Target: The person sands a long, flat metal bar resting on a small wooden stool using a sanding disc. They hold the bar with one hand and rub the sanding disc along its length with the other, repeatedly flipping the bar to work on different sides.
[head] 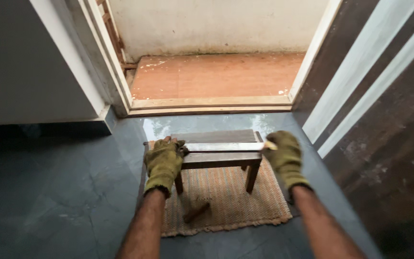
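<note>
Low wooden stool (219,160) stands on a woven mat (226,201), which lies on the dark grey floor (63,201) just inside an open doorway. A long, flat, pale strip (224,147), metallic-looking, lies lengthwise across the stool top; cannot tell exactly what kind of thing it is. Both hands wear olive-green work gloves. Left hand (164,163) is at the left end of the stool, fingers curled down over that end of the strip, clenched around it. Right hand (283,156) is at the right end of the stool, closed on the other end of the strip, where a small yellowish tip shows at the fingers. Forearms are bare and reach the stool from the near side. On the mat, in front of the stool and between the two arms, lies a short brown wooden stick (196,211), touched by neither hand. Beyond the stool, a pale wooden threshold (212,103) crosses the doorway, and past it lies a reddish floor (216,74) ending at a stained white wall (216,24). Right of the stool: dark brown door (389,129) with white stripes.
</note>
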